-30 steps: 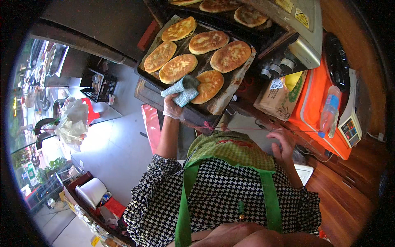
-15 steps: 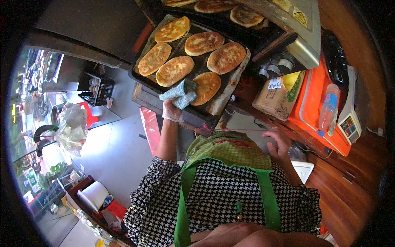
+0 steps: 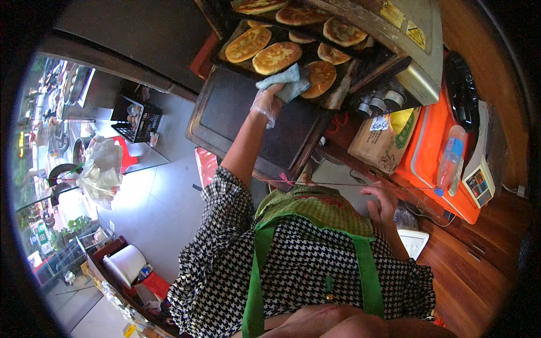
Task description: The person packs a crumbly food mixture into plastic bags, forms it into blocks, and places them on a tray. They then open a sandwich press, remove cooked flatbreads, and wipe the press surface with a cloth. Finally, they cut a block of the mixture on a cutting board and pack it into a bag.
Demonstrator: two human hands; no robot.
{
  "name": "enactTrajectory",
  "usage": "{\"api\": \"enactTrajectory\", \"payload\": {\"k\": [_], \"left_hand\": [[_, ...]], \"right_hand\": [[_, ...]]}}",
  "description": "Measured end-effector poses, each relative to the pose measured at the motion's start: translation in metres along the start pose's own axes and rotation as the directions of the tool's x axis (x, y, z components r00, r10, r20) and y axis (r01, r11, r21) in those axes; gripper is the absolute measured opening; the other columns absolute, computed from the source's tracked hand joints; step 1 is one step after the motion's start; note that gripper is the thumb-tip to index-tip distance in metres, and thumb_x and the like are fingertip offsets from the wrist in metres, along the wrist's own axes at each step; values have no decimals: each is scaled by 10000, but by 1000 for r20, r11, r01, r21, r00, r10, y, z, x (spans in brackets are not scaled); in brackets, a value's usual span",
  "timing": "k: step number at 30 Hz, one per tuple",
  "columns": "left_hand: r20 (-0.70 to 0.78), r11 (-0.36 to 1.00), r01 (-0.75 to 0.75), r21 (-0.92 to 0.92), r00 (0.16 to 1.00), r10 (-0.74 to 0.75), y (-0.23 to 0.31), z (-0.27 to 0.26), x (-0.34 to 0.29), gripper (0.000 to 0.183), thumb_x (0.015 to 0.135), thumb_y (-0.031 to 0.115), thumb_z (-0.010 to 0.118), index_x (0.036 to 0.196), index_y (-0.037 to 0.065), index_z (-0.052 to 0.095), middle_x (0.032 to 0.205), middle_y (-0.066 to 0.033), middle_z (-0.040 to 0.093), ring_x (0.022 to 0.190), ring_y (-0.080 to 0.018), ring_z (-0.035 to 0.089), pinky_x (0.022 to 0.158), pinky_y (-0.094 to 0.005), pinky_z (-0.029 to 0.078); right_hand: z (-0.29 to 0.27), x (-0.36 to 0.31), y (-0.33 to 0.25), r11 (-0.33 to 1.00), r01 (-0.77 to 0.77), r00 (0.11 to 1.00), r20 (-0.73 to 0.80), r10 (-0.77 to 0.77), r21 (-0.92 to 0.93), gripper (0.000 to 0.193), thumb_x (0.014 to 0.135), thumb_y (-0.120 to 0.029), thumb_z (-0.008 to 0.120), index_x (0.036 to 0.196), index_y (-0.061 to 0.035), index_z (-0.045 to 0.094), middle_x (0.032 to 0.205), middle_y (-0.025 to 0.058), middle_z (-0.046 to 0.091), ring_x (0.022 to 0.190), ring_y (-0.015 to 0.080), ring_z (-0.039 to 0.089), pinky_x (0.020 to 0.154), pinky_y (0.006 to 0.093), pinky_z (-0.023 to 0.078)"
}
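Now | left hand (image 3: 266,105) grip pinched on folded blue-grey cloth (image 3: 284,81) at front rim of dark metal baking tray (image 3: 344,93), half inside oven | right hand (image 3: 380,204) open, flat at wooden table (image 3: 479,265) edge.

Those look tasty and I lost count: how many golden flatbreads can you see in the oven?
8 flatbreads: five on the lower tray at and, three on the upper shelf at and. More may be hidden inside.
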State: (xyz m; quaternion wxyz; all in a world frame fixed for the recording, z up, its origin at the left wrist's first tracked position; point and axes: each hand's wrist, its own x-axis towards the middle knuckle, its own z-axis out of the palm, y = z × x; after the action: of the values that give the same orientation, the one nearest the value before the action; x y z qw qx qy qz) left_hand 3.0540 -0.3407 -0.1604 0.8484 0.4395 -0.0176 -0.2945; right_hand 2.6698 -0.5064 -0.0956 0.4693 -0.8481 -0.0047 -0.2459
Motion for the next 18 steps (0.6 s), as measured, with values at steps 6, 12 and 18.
{"api": "enactTrajectory", "payload": {"k": [6, 12, 18], "left_hand": [[248, -650, -308, 695, 951, -185, 35, 21, 73, 603, 886, 224, 623, 1451, 156, 422, 1319, -144, 592, 1180, -330, 579, 963, -377, 475], [253, -828, -409, 385, 909, -331, 16, 30, 146, 551, 932, 244, 530, 1467, 189, 411, 1458, -122, 467, 1291, -301, 495, 1048, -386, 423], [111, 452, -90, 887, 994, -20, 33, 38, -12, 345, 914, 253, 647, 1201, 71, 586, 1092, -102, 663, 919, -218, 625, 788, -362, 520]], "right_hand": [[6, -12, -6, 998, -70, 998, -3, 70, -4, 272, 951, -285, 581, 972, -21, 641, 913, 142, 670, 868, 317, 655, 793, 399, 495], [23, 5, -4, 982, -90, 996, -45, 83, -167, 275, 885, -266, 676, 1032, -33, 656, 916, 136, 685, 865, 285, 671, 758, 417, 524], [84, 72, -3, 973, -230, 958, -175, 226, 0, 485, 797, -263, 764, 1194, -37, 602, 1024, 147, 647, 904, 295, 664, 772, 405, 534]]}}
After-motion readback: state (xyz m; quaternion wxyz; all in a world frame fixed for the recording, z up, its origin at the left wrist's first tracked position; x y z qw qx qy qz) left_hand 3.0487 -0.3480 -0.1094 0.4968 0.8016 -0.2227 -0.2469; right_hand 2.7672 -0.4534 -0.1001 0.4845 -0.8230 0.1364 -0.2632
